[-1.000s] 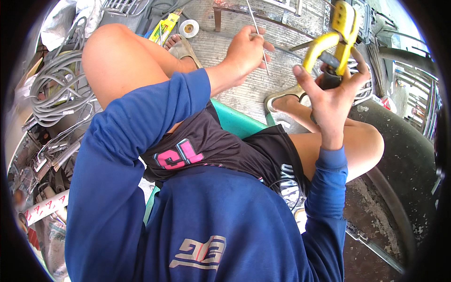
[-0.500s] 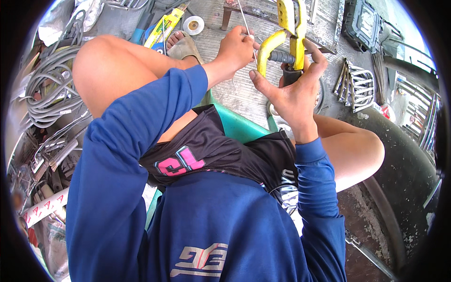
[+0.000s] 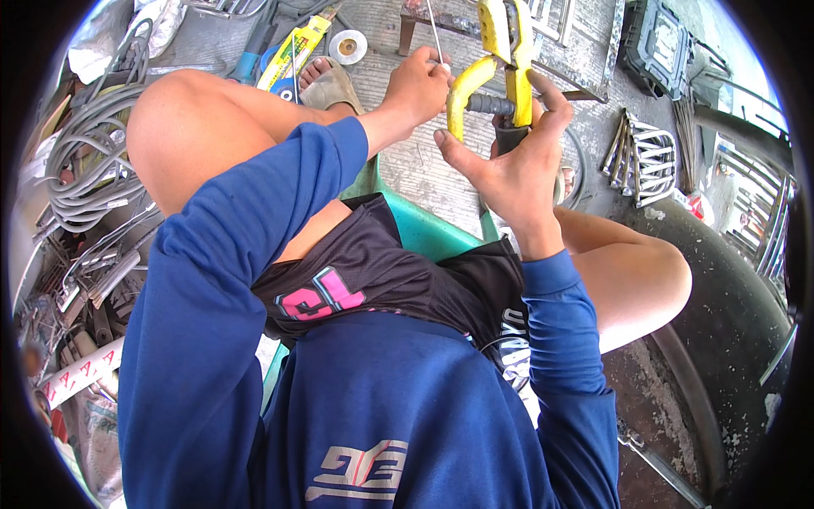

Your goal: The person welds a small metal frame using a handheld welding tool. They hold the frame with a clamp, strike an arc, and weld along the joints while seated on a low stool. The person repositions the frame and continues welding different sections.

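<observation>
Yellow clamp and thin rod are each in one hand, both raised above the concrete floor ahead of the person's lap. The clamp rises from the right hand, its dark handle sitting between the thumb and the curled fingers. That hand is partly closed around the handle; the thumb stands out to the left, its tip just beside the low end of the curved yellow lever. A grey spring spans between lever and body.

The clamp's long axis runs away from the person, almost straight up the view with a slight lean to the left, the jaws at the far end. Whether those jaws are parted is hard to tell.

Left of the clamp, and near it, the left hand is closed, pinching the rod near its lower end. The rod points away too, tipped slightly left, and runs out past the upper edge of the view. Beyond the clamp is a metal bench; a black case lies to the right of that.
</observation>
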Motion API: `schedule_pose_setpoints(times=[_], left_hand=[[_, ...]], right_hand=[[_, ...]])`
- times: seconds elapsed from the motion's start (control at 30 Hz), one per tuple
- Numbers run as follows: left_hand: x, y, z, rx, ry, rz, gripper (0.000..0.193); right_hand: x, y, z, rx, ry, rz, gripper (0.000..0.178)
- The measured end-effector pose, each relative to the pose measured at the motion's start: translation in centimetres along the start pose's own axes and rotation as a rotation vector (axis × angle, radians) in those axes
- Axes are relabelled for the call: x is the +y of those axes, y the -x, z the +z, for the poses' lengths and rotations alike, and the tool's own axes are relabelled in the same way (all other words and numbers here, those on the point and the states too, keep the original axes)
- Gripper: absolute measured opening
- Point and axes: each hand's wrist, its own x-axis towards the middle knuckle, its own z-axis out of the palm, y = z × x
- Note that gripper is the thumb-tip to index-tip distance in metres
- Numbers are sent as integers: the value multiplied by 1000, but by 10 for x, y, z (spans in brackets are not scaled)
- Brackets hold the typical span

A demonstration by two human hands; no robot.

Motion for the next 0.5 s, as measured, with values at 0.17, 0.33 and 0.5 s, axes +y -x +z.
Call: schedule_pose_setpoints(times=[0.17, 0.33, 0.5], left_hand=[[-7, -8, -5, -69, -53, -33, 25], [-13, -14, -4, -63, -105, 31, 26], [-25, -19, -1, -23, -104, 54, 24]], right_hand=[[-2, 0, 1, 8, 70, -42, 112], [-2, 0, 1, -8, 80, 7, 112], [2, 0, 2, 5, 57, -12, 111]])
